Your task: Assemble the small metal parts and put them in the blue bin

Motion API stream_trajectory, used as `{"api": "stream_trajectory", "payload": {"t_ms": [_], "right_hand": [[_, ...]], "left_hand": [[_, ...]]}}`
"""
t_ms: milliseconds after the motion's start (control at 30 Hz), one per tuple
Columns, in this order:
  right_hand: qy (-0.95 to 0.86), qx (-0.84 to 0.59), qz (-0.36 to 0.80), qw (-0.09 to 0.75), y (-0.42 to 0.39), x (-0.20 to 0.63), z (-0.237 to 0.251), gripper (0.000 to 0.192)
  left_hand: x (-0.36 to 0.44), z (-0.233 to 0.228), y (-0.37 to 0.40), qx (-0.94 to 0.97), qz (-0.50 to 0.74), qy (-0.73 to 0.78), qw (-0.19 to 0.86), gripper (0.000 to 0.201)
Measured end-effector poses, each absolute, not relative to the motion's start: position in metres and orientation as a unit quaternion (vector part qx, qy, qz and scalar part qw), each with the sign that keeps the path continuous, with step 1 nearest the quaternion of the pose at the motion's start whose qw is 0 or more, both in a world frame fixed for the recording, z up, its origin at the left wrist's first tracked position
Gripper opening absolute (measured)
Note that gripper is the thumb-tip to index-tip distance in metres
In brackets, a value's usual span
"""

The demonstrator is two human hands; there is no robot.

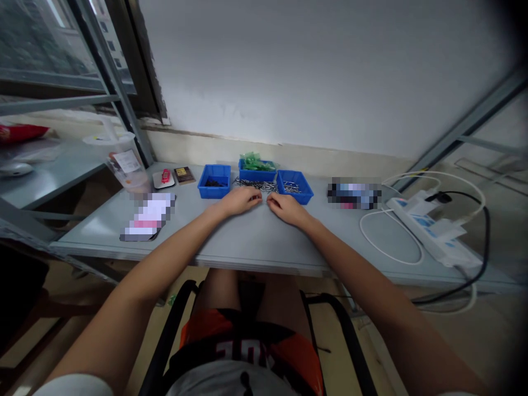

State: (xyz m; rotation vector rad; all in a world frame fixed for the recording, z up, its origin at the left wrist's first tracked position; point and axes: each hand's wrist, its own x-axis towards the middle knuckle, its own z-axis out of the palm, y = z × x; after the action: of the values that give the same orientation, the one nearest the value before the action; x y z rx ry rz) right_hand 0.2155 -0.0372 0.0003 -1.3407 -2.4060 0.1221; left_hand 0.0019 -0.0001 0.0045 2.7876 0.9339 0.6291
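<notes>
As both arms [181,236] reach over the bench [256,242], the left grip [242,201] and the right grip [286,209] face each other across a narrow gap, curled and bunched at the tips; whether either pinches anything, I cannot tell. At 12 o'clock from that gap, just beyond both grips, lies a loose pile of slim metal pieces [256,186]. Near the left grip, at 10 o'clock, a first blue tray [213,192] holds small dark pieces [214,183]; at 2 o'clock, just beside the right grip, a second blue tray [304,196] holds shiny slim pieces [291,187]. Farther, at 12 o'clock behind the pile, a third blue tray [264,176] bears green packets [253,161], before the pale wall [280,71].
</notes>
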Motion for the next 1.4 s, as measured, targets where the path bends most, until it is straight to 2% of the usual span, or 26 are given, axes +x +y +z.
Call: {"api": "stream_trajectory", "payload": {"t_ms": [467, 600, 800, 967, 1400], "right_hand": [[-0.859, -0.442, 0.036, 0.254, -0.036, 0.218, 0.0, 0.021], [-0.857, -0.447, 0.036, 0.255, -0.036, 0.219, 0.001, 0.02], [-0.848, -0.44, 0.029, 0.295, -0.036, 0.223, 0.004, 0.02], [-0.849, -0.439, 0.019, 0.294, -0.037, 0.224, 0.005, 0.021], [-0.849, -0.446, 0.017, 0.283, -0.036, 0.225, 0.005, 0.019]], "left_hand": [[0.006, 0.011, -0.007, 0.927, 0.181, 0.319, 0.078, 0.022], [0.005, 0.009, -0.002, 0.921, 0.218, 0.31, 0.093, 0.019], [0.008, 0.006, 0.004, 0.874, 0.31, 0.327, 0.18, 0.016], [0.009, 0.005, 0.005, 0.849, 0.34, 0.338, 0.223, 0.014], [0.01, 0.002, 0.004, 0.897, 0.284, 0.303, 0.154, 0.017]]}}
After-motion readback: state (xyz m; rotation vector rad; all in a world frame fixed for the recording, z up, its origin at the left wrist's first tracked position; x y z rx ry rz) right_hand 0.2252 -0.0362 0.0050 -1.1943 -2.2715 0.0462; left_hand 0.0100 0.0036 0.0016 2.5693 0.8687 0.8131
